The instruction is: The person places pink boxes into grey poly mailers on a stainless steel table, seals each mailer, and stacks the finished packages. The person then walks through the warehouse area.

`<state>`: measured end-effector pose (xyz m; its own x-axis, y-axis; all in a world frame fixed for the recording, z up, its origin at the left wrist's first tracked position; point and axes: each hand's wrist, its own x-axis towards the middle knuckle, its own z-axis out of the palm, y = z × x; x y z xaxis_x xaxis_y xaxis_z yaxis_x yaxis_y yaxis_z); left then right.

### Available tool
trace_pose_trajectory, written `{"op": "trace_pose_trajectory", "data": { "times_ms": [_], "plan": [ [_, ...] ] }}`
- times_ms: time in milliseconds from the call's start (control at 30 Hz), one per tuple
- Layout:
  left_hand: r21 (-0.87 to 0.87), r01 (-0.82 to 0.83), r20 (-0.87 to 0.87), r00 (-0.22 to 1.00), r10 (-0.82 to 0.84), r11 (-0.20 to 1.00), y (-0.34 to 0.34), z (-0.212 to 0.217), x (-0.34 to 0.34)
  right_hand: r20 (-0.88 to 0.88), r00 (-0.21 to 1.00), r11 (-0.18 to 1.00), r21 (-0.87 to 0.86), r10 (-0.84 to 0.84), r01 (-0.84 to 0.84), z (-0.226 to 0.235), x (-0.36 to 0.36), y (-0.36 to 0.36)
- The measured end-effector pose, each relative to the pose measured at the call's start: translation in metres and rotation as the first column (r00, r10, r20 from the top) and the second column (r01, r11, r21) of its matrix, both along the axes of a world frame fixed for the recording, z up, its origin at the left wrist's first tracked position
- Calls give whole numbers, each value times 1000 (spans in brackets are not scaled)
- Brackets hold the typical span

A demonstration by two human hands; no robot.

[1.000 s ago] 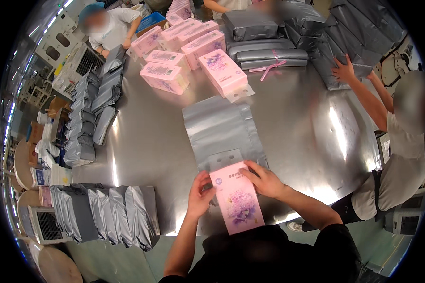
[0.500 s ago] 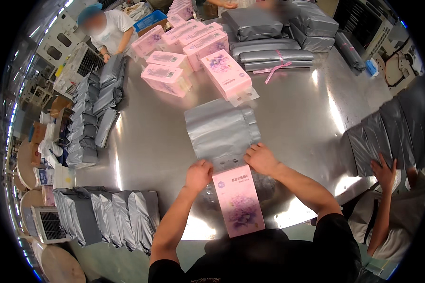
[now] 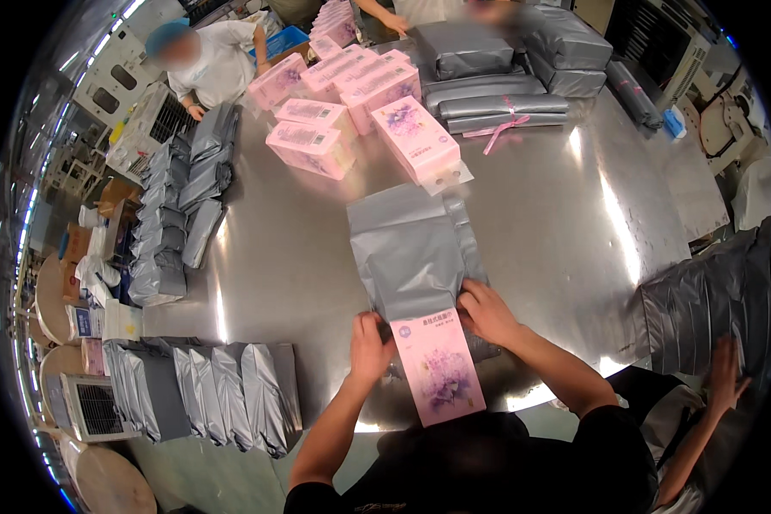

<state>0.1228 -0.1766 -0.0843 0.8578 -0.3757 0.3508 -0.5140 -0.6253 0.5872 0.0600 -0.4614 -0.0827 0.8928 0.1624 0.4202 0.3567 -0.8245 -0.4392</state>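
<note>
A grey plastic mailing bag (image 3: 407, 248) lies flat in front of me on the metal table. The far end of a pink tissue pack (image 3: 441, 373) printed with purple flowers is under the bag's near edge; its near end sticks out toward my body. At the left corner of the bag's mouth, my left hand (image 3: 370, 347) is closed on the plastic beside the pack. My right hand (image 3: 487, 313) pinches the bag's right edge. My fingertips are partly hidden by the plastic.
Several pink tissue packs (image 3: 313, 150) stand beyond the bag. Filled grey bags (image 3: 270, 398) line the left side, and folded bags (image 3: 505, 111) lie at the back right. A co-worker's hand (image 3: 726, 373) touches grey bags (image 3: 702, 300) at right. Another person (image 3: 218, 64) works at far left.
The bag's mouth has come nearer to me over the pack's far end, covering its hanging tab. Both my hands have moved toward my body. The co-worker's hand at right has moved nearer.
</note>
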Motion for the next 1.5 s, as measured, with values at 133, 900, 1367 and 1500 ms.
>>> {"op": "trace_pose_trajectory", "data": {
  "times_ms": [133,900,1367,1500],
  "plan": [
    [173,-66,-290,950,115,983,-10,-22,-6,-192,976,992,48,-101,113,-31,-10,8],
    [-239,-87,-339,941,1,967,17,1,11,-551,823,858,483,141,175,12,9,35],
    [262,318,-663,745,-69,911,65,-14,-98,-679,730,997,41,77,-67,-19,-108,28],
    [71,115,-738,675,-25,991,54,8,-106,-719,690,938,288,80,192,-24,-110,20]
  ]
}}
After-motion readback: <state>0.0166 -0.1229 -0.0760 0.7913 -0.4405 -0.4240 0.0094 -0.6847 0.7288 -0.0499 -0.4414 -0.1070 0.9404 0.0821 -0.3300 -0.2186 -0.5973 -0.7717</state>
